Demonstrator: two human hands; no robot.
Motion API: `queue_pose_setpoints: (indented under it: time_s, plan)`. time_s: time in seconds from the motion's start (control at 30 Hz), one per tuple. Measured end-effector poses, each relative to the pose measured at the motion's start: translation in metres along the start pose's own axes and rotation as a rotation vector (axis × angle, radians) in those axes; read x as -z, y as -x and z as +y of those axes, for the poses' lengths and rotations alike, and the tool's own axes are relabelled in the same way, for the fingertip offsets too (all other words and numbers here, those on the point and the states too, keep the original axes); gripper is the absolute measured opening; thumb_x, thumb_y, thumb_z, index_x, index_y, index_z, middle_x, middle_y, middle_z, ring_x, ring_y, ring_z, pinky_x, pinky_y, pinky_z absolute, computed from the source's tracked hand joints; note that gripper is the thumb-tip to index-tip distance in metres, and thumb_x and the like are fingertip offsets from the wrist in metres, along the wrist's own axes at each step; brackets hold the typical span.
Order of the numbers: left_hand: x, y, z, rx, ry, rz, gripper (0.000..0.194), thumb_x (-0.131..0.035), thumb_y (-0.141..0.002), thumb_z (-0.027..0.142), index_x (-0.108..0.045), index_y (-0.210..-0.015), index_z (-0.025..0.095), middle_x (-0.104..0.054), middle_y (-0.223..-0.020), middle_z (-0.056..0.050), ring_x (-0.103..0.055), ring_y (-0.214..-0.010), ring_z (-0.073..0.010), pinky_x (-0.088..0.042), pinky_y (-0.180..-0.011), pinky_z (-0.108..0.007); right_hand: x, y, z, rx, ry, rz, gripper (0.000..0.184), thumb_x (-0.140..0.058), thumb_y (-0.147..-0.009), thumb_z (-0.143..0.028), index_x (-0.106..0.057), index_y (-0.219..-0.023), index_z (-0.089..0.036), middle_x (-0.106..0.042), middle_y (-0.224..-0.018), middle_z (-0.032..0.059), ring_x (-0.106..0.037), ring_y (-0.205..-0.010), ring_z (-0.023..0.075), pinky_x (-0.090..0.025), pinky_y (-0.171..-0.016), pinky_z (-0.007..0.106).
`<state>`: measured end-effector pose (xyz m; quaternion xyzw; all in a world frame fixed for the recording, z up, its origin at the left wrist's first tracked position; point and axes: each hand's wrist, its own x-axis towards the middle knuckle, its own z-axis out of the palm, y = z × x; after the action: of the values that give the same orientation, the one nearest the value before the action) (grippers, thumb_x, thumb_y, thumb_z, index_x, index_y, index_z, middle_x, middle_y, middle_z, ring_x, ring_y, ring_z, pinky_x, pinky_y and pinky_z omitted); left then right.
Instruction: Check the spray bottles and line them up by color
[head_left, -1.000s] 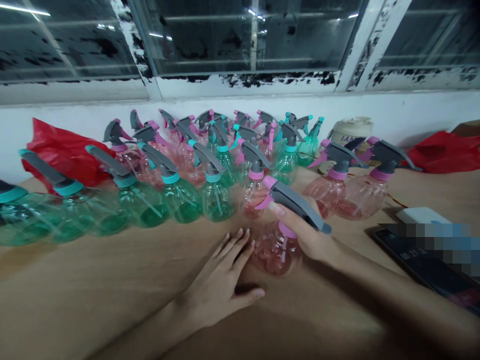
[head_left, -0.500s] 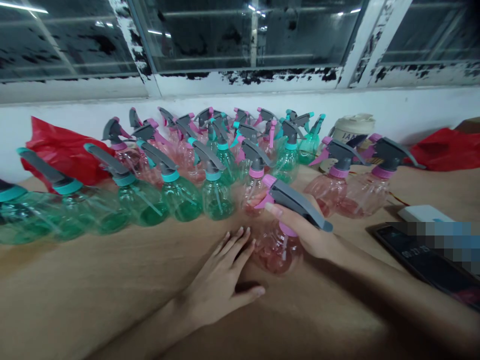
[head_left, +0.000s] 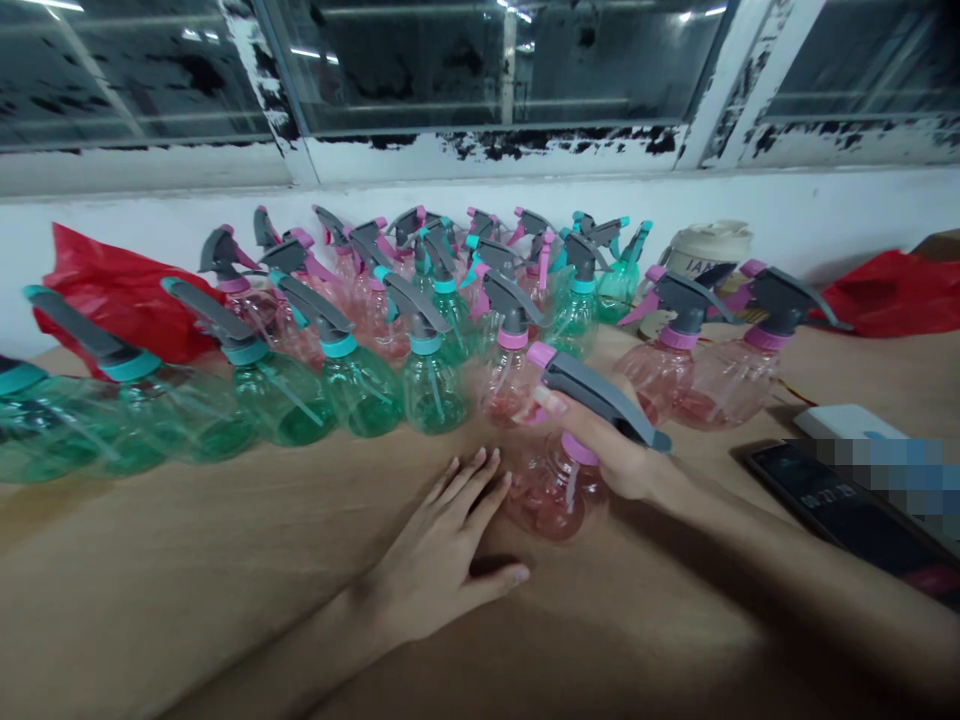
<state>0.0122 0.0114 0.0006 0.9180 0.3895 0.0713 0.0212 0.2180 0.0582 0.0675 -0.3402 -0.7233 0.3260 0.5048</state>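
A clear pink spray bottle [head_left: 551, 505] with a grey and pink trigger head stands on the wooden table [head_left: 247, 560]. My right hand [head_left: 611, 440] is wrapped round the neck of that head, its thumb up by the pink trigger. Flat on the tabletop, my left hand [head_left: 450, 550] lies with fingers stretched toward the bottle's left side and holds nothing. Just behind the held bottle is another pink spray bottle [head_left: 506, 390]. A green spray bottle [head_left: 435, 400] stands to its left, in a row of similar green ones.
Several more pink and green spray bottles crowd the back by the wall. Two pink spray bottles [head_left: 724, 390] stand to the right. A phone [head_left: 840, 510] lies at the right, near a white box [head_left: 847, 422]. Red plastic bags [head_left: 127, 300] sit at both sides, with a beige canister [head_left: 709, 245] behind.
My right thumb and fingers have shifted slightly at the trigger, which looks more squeezed in. The left hand stays in place. The whole view has moved a little.
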Motion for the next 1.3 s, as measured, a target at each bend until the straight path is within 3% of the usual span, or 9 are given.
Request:
queue_pose_setpoints:
  time_s: [0.13, 0.3, 0.47, 0.67, 0.83, 1.03, 1.17, 1.3]
  plan:
    - [-0.0013, 0.0006, 0.0, -0.003, 0.003, 0.013, 0.075, -0.036, -0.09, 0.067, -0.037, -0.14, 0.012, -0.024, -0.152, -0.014, -0.019, -0.14, -0.0271, -0.018, -0.113, -0.045, -0.0024, 0.0011, 0.0015, -0.025, -0.062, 0.022, 0.022, -0.059, -0.084, -0.044, -0.063, -0.081, -0.023, -0.056, -0.065, -0.004, -0.054, -0.061, 0.0133, -0.045, -0.062, 0.029]
    - [-0.0014, 0.0009, 0.0002, -0.002, 0.001, 0.025, 0.074, -0.037, -0.09, 0.066, -0.038, -0.14, 0.012, -0.026, -0.152, -0.013, -0.02, -0.14, -0.0272, -0.019, -0.113, -0.044, -0.0042, 0.0058, -0.0011, 0.001, -0.047, 0.052, 0.016, -0.06, -0.085, -0.037, -0.068, -0.091, -0.025, -0.068, -0.087, -0.0016, -0.064, -0.084, 0.0179, -0.048, -0.081, 0.032]
    - [-0.0003, 0.0009, 0.0004, -0.005, -0.011, 0.018, 0.075, -0.037, -0.09, 0.067, -0.038, -0.14, 0.011, -0.025, -0.152, -0.014, -0.02, -0.14, -0.0273, -0.02, -0.113, -0.045, -0.0032, 0.0056, -0.0018, -0.003, -0.033, 0.049, 0.016, -0.06, -0.085, -0.036, -0.069, -0.091, -0.025, -0.068, -0.08, -0.0015, -0.064, -0.081, 0.0183, -0.05, -0.076, 0.032]
    - [-0.0018, 0.0009, -0.0004, -0.006, -0.012, 0.024, 0.074, -0.036, -0.09, 0.067, -0.037, -0.14, 0.013, -0.026, -0.152, -0.013, -0.02, -0.14, -0.0263, -0.021, -0.112, -0.045, -0.0034, 0.0049, -0.0012, 0.016, -0.028, 0.033, 0.018, -0.061, -0.084, -0.036, -0.069, -0.096, -0.025, -0.071, -0.096, 0.0004, -0.065, -0.088, 0.0192, -0.049, -0.082, 0.035]
    - [-0.0025, 0.0008, -0.0008, -0.022, -0.013, 0.036, 0.074, -0.037, -0.091, 0.066, -0.037, -0.14, 0.011, -0.027, -0.151, -0.014, -0.02, -0.14, -0.0267, -0.019, -0.113, -0.045, -0.0032, 0.0065, -0.0011, 0.017, 0.011, 0.046, 0.011, -0.062, -0.084, -0.033, -0.068, -0.091, -0.026, -0.07, -0.085, -0.0018, -0.065, -0.083, 0.0185, -0.05, -0.079, 0.033]
    - [-0.0015, 0.0005, -0.0002, -0.005, -0.007, 0.026, 0.074, -0.037, -0.09, 0.067, -0.038, -0.14, 0.012, -0.027, -0.151, -0.014, -0.021, -0.14, -0.0273, -0.02, -0.112, -0.045, -0.0031, 0.0045, -0.0042, -0.013, -0.015, 0.026, 0.015, -0.063, -0.083, -0.035, -0.066, -0.091, -0.024, -0.07, -0.092, -0.0006, -0.064, -0.084, 0.0174, -0.05, -0.079, 0.033]
    - [-0.0007, 0.0006, 0.0001, -0.007, -0.001, 0.022, 0.075, -0.037, -0.089, 0.068, -0.037, -0.14, 0.013, -0.026, -0.152, -0.013, -0.021, -0.14, -0.0266, -0.019, -0.113, -0.044, -0.002, 0.004, -0.0045, 0.022, 0.039, 0.069, 0.014, -0.063, -0.082, -0.037, -0.063, -0.081, -0.023, -0.065, -0.076, -0.0032, -0.061, -0.07, 0.0136, -0.048, -0.067, 0.028]
    - [0.0001, 0.0003, 0.0004, 0.001, 0.004, 0.013, 0.075, -0.037, -0.089, 0.067, -0.036, -0.141, 0.013, -0.025, -0.152, -0.013, -0.02, -0.14, -0.0262, -0.02, -0.113, -0.044, -0.0001, 0.0055, -0.0031, 0.008, 0.11, 0.086, 0.028, -0.058, -0.085, -0.045, -0.06, -0.068, -0.022, -0.059, -0.061, -0.0029, -0.055, -0.057, 0.0128, -0.044, -0.055, 0.028]
